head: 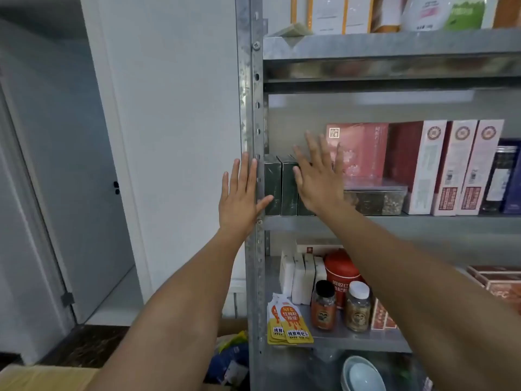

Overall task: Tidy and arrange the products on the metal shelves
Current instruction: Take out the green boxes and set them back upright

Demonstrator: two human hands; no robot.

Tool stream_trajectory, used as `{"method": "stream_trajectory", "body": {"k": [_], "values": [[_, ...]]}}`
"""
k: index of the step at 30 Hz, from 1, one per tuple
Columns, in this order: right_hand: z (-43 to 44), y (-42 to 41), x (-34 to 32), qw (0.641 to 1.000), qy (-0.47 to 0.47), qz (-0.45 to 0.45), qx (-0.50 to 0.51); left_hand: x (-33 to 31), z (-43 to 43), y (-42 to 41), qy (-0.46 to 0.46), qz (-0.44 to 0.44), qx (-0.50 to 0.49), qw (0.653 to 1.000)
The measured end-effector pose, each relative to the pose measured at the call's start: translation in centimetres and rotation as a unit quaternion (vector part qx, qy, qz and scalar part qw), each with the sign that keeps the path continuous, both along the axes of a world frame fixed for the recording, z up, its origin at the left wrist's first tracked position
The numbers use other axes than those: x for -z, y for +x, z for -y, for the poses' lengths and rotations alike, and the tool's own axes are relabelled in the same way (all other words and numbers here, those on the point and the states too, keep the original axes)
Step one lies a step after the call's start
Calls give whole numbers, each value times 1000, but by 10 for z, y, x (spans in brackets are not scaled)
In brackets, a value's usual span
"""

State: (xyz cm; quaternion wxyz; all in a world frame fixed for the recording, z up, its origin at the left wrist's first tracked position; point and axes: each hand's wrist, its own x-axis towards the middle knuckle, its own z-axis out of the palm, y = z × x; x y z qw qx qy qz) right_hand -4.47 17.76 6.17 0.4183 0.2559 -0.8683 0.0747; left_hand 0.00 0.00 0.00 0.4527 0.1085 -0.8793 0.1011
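Observation:
Several dark green boxes (282, 187) stand upright at the left end of the middle metal shelf (394, 221). My left hand (239, 198) is flat with straight fingers in front of the shelf's upright post, its thumb touching the leftmost green box. My right hand (318, 176) is spread flat over the right side of the green boxes, fingers straight. Behind my right hand stands a pink box (363, 148). A clear plastic container (377, 198) of dried goods sits beside it.
Red-and-white boxes (451, 167) and a dark jar (499, 179) fill the shelf's right side. The lower shelf holds white packs (298, 275), a red tin (341, 272), two jars (358, 309) and orange pouches (287, 323). Bowls (363, 373) sit below. A cardboard box (42, 378) is at bottom left.

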Motion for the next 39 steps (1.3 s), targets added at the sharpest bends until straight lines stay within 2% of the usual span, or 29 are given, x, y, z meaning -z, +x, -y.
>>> {"method": "stream_trajectory", "body": {"k": [8, 15, 19, 24, 29, 34, 39], "values": [[33, 8, -2, 994, 108, 32, -10, 0, 10, 6, -17, 33, -1, 999], [42, 19, 0, 996, 84, 37, -9, -1, 8, 14, -19, 67, -19, 997], [44, 24, 12, 999, 34, 26, -20, 6, 6, 20, -23, 89, -32, 995], [49, 32, 31, 996, -81, 14, -39, 14, 6, 29, -40, 109, -60, 991], [56, 40, 57, 977, -198, -58, -61, 11, -1, 31, -32, 109, -79, 990], [65, 46, 60, 960, -268, -49, -65, 8, -6, 35, -28, 132, -85, 987], [68, 65, 60, 929, -349, -32, -116, 3, -5, 40, -24, 156, -70, 985]]}}
